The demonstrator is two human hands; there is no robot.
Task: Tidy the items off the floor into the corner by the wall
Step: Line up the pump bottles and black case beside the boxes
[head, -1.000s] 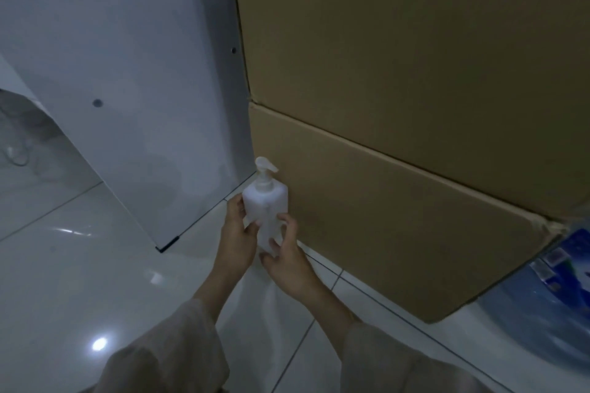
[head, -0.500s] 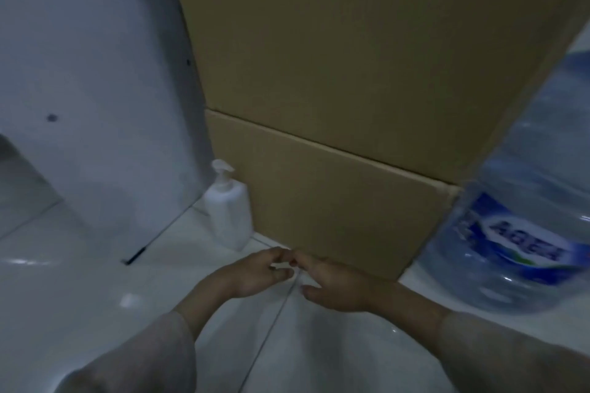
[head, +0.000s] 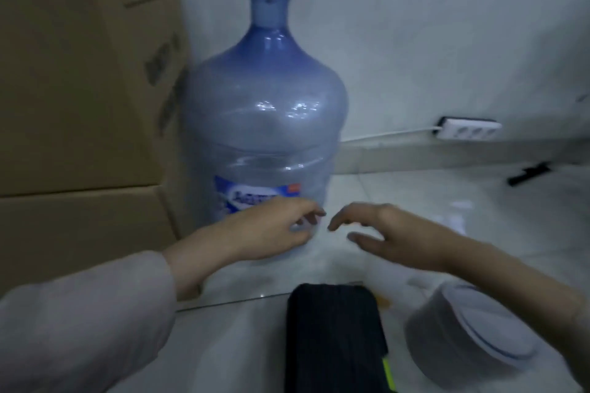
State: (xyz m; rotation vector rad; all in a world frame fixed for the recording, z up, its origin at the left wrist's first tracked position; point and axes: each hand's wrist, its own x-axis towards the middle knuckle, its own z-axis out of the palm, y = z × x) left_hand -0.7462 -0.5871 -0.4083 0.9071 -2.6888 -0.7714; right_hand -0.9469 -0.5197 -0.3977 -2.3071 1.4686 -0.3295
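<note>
1 water jug [head: 261,124], 1 black case [head: 335,338], 1 round tub [head: 469,332] on floor; left hand [head: 271,233] and right hand [head: 392,236] both released, empty, mid-frame above case and tub

Dim white wall [head: 447,25], glossy pale floor tiles [head: 479,201]

Left hand [head: 271,230]: reaches forward from the lower left, palm turned down, holding nothing; fingers loosely bent, tips pointing toward the other hand.
Left forearm: bare from the wrist back, then covered by a loose pale sleeve [head: 86,319].
Right hand [head: 392,233]: reaches in from the lower right, palm down, holding nothing; fingers relaxed and slightly spread, thumb beneath them, tips pointing at the left hand.
Spacing: fingertips of the two hands near each other, apart, at about the same height.
</note>
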